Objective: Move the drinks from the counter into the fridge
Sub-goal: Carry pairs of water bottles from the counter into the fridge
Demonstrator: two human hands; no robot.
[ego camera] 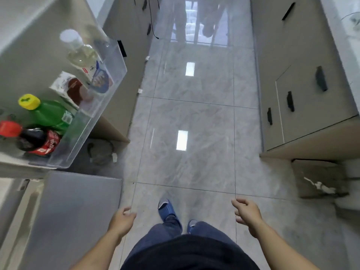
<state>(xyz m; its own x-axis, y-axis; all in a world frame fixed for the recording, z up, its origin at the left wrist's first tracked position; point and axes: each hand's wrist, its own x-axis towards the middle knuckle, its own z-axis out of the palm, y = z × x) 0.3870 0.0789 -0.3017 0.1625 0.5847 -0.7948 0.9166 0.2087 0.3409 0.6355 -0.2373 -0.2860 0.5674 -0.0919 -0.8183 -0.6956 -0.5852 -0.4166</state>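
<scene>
Fingers point(236, 202) of the right hand point(246, 212) hang loosely curled and apart, holding nothing, above the glossy grey tiled floor point(194, 114). The left hand point(121, 218) mirrors it on the other side, fingers relaxed and slightly bent, gripping nothing. Both bare forearms reach forward from a dark shirt, the hands held low on either side of the person's legs in blue jeans, with blue shoes point(165, 208) on the tiles.

At upper left, the open fridge door point(29, 61) carries a clear plastic door shelf point(87, 129) that holds a row of drinks. Nearest the camera stands a cola bottle point(37, 141) with a red cap and red label. Just beside it stands a green soda bottle point(51, 116) with a yellow cap. Next comes a small white carton point(67, 88) with a dark red mark on it, and beyond that a clear bottle point(81, 53) of pale liquid with a white cap and a blue and white label. All four sit upright inside the shelf, close together in one line.

Below the shelf, a grey fridge panel point(74, 211) fills the lower left. Beige cabinets with black handles point(303, 90) line the right side of the aisle, and more beige cabinets point(128, 36) run along the left beyond the door.
</scene>
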